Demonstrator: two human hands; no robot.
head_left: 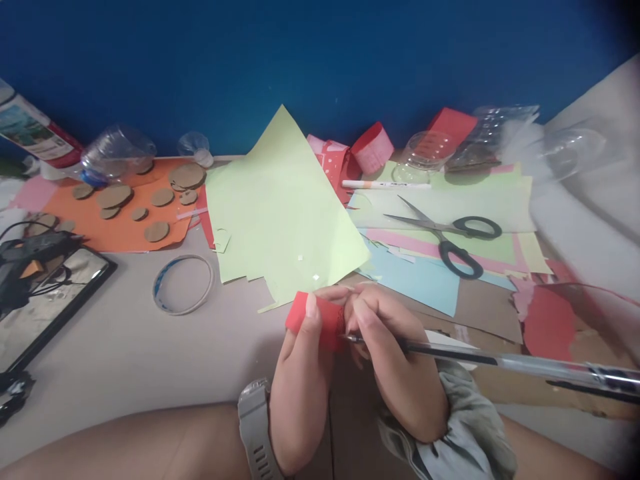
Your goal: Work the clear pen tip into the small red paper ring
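Note:
My left hand (305, 360) pinches a small red piece (327, 319), its thumb lying on the upper face. Dark curly marks run along the right side of this piece. In my right hand (393, 333) is a clear pen with a black core (450, 352), its tip touching or very near the red piece's right edge. The fingers of both hands meet behind the piece, and some are hidden. Just beyond my hands lies a large pale green sheet (280, 207) with tiny white scraps on it.
Black-handled scissors (440, 233) lie open on coloured papers at the right, near a white marker (385, 185). A tape ring (183, 285), cardboard discs on orange paper (173, 241) and a black-framed device (55, 307) are at the left. Plastic bottles (117, 153) stand against the blue wall (320, 60).

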